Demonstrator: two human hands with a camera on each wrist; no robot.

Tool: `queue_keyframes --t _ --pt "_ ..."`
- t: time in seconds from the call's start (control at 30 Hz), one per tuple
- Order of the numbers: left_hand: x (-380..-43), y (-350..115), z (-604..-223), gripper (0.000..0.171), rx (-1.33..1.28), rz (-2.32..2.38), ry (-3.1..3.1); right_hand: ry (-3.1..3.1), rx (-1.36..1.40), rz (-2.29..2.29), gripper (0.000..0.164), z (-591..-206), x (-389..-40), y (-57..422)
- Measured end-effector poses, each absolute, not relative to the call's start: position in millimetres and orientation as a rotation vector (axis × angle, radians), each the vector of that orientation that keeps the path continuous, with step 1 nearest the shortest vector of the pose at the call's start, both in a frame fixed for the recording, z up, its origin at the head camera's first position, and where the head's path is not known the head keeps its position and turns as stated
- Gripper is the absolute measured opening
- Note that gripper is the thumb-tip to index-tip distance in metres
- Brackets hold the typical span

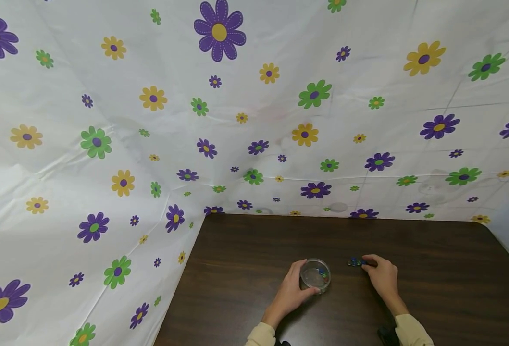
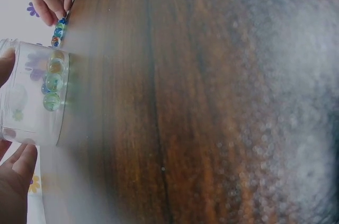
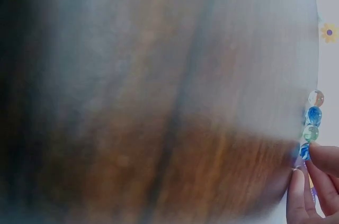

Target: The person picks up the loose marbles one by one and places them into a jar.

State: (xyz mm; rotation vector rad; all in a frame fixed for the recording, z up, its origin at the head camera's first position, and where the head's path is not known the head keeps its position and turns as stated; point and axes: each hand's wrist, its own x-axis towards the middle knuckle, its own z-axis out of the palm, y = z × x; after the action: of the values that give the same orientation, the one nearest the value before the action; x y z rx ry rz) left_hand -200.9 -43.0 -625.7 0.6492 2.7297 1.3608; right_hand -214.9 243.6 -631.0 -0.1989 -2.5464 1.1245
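My left hand grips a clear round jar from its left side, thumb at the near side and fingers round the far side. Several glass marbles lie at the bottom of the jar, greenish, blue and orange. Right of the jar, a small cluster of marbles sits on the table. At the right end of that cluster my right hand pinches a blue marble between thumb and fingers. Beside it in the right wrist view are a green marble, another blue one and an orange-streaked one.
Everything stands on a dark brown wooden table. A white sheet with purple, green and yellow flowers hangs behind the table and along its left side. Dark wrist gear shows by the right sleeve.
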Motion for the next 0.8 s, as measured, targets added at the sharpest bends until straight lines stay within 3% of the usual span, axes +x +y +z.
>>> queue_keyframes --t 0.8 --pt "-199.8 -43.2 -625.5 0.081 0.643 1.360 2.724 -2.569 -0.221 1.156 0.017 -631.2 -218.6 243.5"
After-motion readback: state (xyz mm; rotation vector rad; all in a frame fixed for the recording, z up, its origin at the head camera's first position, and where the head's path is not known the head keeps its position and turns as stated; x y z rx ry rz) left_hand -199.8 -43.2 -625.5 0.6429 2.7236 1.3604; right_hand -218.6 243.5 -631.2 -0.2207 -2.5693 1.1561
